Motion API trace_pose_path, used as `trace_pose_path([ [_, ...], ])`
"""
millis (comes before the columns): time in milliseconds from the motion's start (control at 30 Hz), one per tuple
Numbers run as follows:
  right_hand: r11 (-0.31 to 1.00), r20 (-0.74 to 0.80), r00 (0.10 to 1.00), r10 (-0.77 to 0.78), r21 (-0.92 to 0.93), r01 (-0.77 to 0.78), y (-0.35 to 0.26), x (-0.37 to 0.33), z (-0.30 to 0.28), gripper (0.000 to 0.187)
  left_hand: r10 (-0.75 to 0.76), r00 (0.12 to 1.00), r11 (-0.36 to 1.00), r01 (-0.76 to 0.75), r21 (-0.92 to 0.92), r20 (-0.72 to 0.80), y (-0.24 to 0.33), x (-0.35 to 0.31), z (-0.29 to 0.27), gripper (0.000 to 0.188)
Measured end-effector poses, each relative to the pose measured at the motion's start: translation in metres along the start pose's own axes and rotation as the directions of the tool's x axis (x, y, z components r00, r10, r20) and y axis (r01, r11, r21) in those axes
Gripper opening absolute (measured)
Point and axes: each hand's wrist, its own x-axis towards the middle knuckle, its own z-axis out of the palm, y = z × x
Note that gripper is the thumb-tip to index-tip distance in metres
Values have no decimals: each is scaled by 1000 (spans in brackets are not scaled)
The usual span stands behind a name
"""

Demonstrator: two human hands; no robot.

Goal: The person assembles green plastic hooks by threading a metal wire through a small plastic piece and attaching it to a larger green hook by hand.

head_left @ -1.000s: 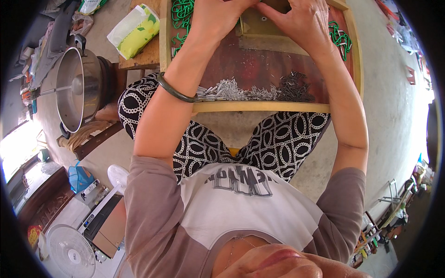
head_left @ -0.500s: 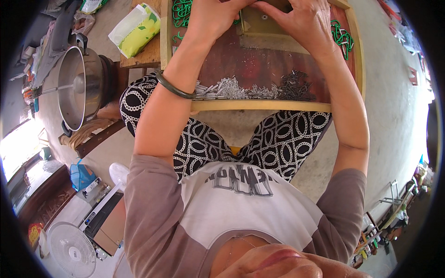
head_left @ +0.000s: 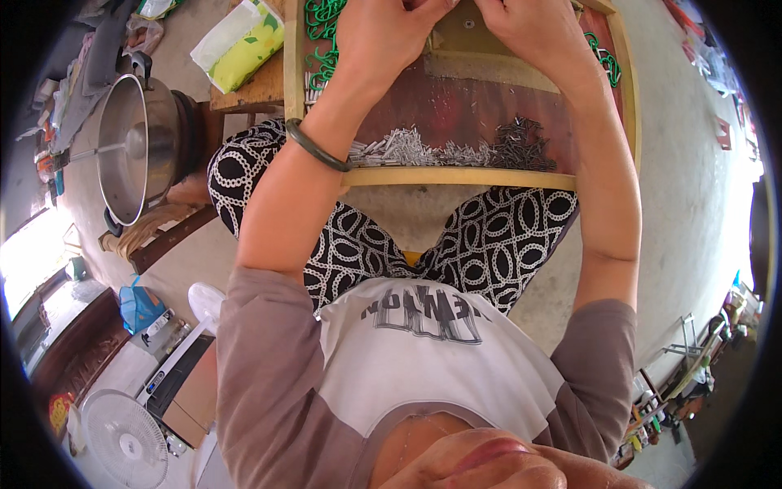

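Both hands are raised together at the top edge of the view, over the far part of a wooden tray point(head_left: 456, 177). The left hand point(head_left: 384, 33) and right hand point(head_left: 533, 28) are curled with fingertips meeting, but what they pinch is cut off and cannot be told. Below the wrists lie silver metal pins point(head_left: 403, 149) and darker pins point(head_left: 520, 145) against the tray's near rim. Green chain links point(head_left: 322, 37) sit just left of the left hand. Further left stand a steel pot point(head_left: 134, 159) and a tissue pack point(head_left: 240, 45).
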Motion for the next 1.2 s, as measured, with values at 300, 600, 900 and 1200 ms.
trace_pose_path([
  [300, 995, 5, 1000, 24, -95, -24, 0, -6, 4, 42, 663, 698, 658, -372, 655, -270, 22, -6, -16, 62],
  [600, 995, -11, 999, -31, -94, 30, 3, -8, 7, 45, 659, 725, 655, -423, 626, -200, -3, 5, -25, 66],
  [900, 993, -18, 999, -32, -117, 30, 5, -10, 7, 47, 659, 717, 687, -453, 568, -227, 2, 4, -24, 63],
  [1200, 994, 11, 1000, -1, -111, 3, 1, -7, 4, 47, 612, 769, 683, -393, 615, -188, 0, 6, -26, 62],
])
